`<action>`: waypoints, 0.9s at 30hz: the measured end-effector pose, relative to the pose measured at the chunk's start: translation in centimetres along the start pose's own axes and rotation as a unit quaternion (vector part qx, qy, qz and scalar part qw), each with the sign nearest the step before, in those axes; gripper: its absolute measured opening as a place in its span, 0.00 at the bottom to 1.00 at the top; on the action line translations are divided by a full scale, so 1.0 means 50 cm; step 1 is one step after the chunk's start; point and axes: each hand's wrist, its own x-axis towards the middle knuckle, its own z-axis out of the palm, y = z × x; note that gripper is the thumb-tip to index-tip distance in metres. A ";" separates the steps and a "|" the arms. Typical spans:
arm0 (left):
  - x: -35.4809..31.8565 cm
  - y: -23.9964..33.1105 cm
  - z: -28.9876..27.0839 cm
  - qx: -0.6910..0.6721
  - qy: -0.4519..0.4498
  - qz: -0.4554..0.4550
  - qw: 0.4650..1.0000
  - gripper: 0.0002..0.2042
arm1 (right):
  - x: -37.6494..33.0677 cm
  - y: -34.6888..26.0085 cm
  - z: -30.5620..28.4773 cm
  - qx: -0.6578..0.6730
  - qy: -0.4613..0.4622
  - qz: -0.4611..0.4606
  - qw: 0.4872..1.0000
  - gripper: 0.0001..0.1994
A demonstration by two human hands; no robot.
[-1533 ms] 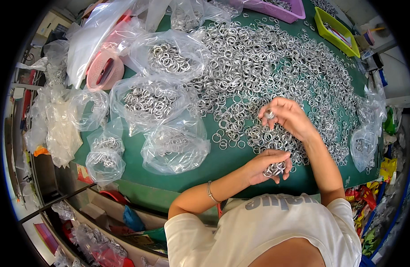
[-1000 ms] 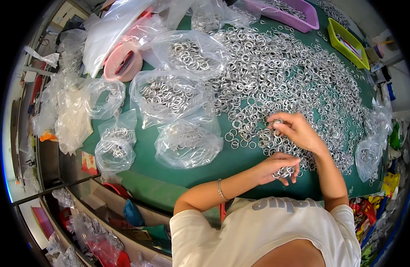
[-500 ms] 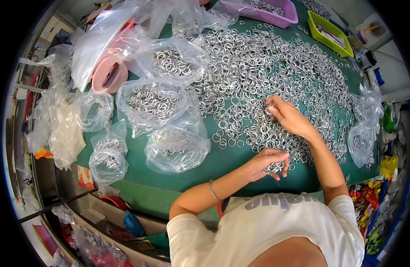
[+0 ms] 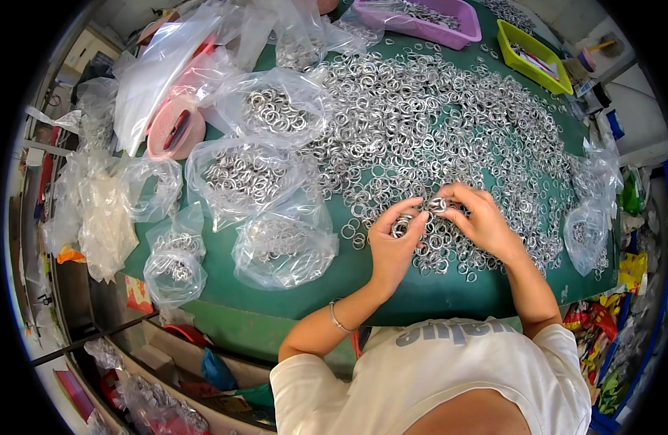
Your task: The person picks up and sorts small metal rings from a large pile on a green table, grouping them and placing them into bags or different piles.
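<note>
A wide spread of silvery metal rings (image 4: 392, 116) covers much of the green table. My left hand (image 4: 396, 243) is curled around several metal rings (image 4: 401, 225), which show between thumb and fingers. Close beside it, my right hand (image 4: 481, 221) pinches a metal ring or a few rings (image 4: 437, 205) between thumb and forefinger. The fingertips of both hands nearly meet above the near edge of the spread. How many rings each hand holds, I cannot tell.
Clear plastic bags of rings (image 4: 283, 246) stand left of the spread, beside a pink basket (image 4: 193, 138). At the back are a purple basket (image 4: 428, 27) and a yellow-green basket (image 4: 533, 61). Another bag (image 4: 587, 232) lies at the right edge. Open drawers (image 4: 203, 355) sit below left.
My left hand has moved up and left, turning upward with its rings. My right hand has come down from the spread to meet it, holding a ring or rings.
</note>
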 end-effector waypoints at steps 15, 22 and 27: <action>0.011 -0.015 -0.009 0.184 0.033 0.165 0.968 0.09 | 0.000 -0.008 -0.022 0.295 0.117 0.085 0.944 0.06; 0.011 -0.041 -0.003 0.198 0.016 0.162 0.967 0.07 | 0.138 -0.064 0.006 0.301 -0.094 0.115 0.942 0.10; 0.017 -0.030 0.003 0.134 0.026 0.076 0.988 0.05 | 0.292 -0.101 0.070 0.482 -0.106 0.057 0.868 0.12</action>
